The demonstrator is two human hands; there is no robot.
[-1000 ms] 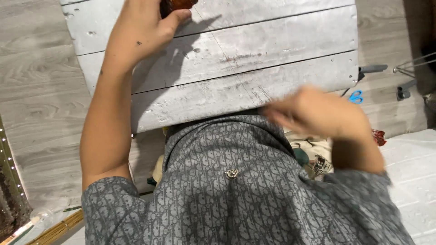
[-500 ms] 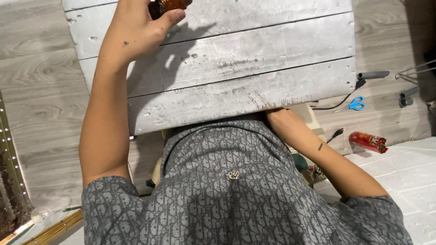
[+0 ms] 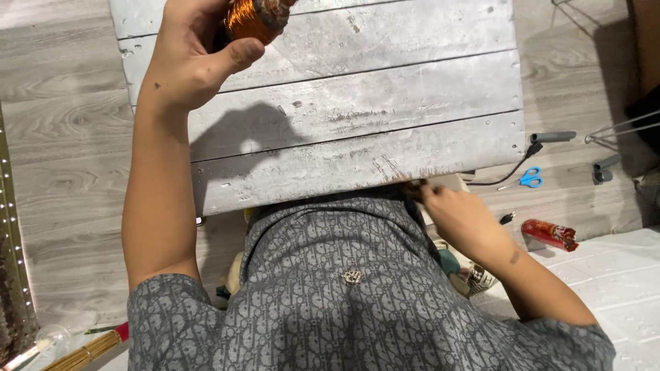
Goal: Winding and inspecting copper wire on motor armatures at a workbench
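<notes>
My left hand (image 3: 196, 58) is raised over the far part of a weathered white plank table (image 3: 357, 117) and grips a copper wire coil (image 3: 251, 17), partly cut off by the frame's top edge. My right hand (image 3: 457, 216) is down at the table's near right edge, fingertips reaching under the plank. Whether it holds anything there is hidden. My grey patterned shirt (image 3: 350, 302) fills the lower middle.
On the grey wood floor to the right lie blue-handled scissors (image 3: 529, 178), a black cable with a grey handle (image 3: 550, 137), and a red cylinder (image 3: 550, 235). A white brick-patterned mat (image 3: 619, 275) is at the lower right. A broom handle (image 3: 82, 354) lies lower left.
My right hand dropped from chest height to the table's near right edge and reached underneath. My left hand kept the coil and stayed at the table's far side.
</notes>
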